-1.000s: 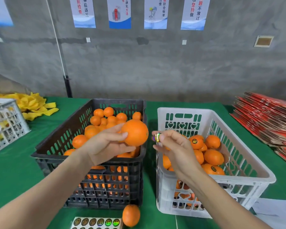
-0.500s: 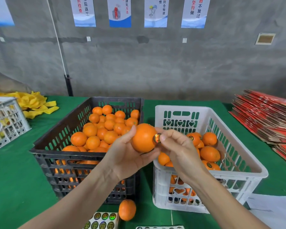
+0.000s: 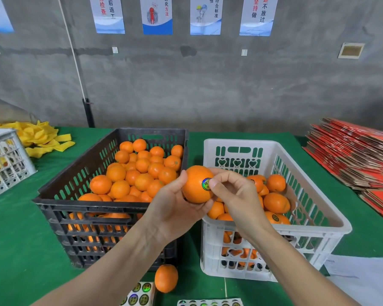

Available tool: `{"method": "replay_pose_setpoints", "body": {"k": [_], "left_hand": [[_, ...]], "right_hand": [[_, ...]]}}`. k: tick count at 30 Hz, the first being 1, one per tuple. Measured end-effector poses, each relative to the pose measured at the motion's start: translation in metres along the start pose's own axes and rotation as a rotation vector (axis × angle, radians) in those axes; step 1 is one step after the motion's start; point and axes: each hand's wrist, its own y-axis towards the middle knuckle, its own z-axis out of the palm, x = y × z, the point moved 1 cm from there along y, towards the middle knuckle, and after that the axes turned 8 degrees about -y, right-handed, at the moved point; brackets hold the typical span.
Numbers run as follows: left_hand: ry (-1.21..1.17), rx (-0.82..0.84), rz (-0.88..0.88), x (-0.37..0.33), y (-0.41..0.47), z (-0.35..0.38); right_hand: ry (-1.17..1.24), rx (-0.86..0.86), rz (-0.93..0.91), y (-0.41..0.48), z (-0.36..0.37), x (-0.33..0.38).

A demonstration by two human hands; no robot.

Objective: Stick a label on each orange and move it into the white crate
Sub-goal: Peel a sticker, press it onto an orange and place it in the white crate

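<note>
My left hand [image 3: 173,208] grips an orange [image 3: 195,186] between the two crates, above the white crate's near left corner. A round shiny label [image 3: 206,183] sits on the orange's right side. My right hand [image 3: 234,195] has its thumb and fingertips pressed on the label's right edge. The white crate [image 3: 318,230] on the right holds several labelled oranges [image 3: 274,202]. The black crate [image 3: 93,208] on the left is full of unlabelled oranges [image 3: 142,173]. Sheets of labels [image 3: 139,294] lie at the table's near edge.
A loose orange [image 3: 166,278] lies on the green table in front of the black crate. A second label strip [image 3: 210,303] lies near it. White paper [image 3: 363,277] lies at the lower right, red cardboard stacks [image 3: 352,155] at the right, a white basket [image 3: 5,162] and yellow foam nets [image 3: 40,138] at the left.
My left hand brought the orange rightward from over the black crate to meet my right hand. The label went from my right fingertips onto the orange's side.
</note>
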Motion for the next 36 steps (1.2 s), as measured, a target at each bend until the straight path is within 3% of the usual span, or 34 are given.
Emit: {"method": "replay_pose_setpoints", "body": {"k": [4,16,21,24,28,33,36], "left_hand": [[-0.039,0.012,0.011,0.002,0.001,0.001],[-0.083,0.046,0.049,0.011,0.005,0.004],[-0.055,0.046,0.067,0.012,0.005,-0.002],[0.030,0.041,0.087,0.013,0.010,-0.005],[0.029,0.032,0.144,0.012,0.019,-0.011],[0.178,0.084,0.148,0.003,0.031,-0.016],[0.567,0.031,0.182,-0.011,0.042,-0.008]], "right_hand": [[-0.018,-0.006,0.000,0.001,0.001,0.002],[0.033,-0.274,-0.031,-0.004,0.016,-0.015],[0.015,-0.277,-0.051,-0.008,0.015,-0.023],[0.009,-0.241,-0.055,-0.010,0.014,-0.026],[0.189,-0.116,0.019,-0.001,0.006,-0.028],[-0.253,0.309,-0.091,0.028,-0.005,-0.022],[-0.434,0.278,-0.141,0.062,-0.018,-0.026]]}}
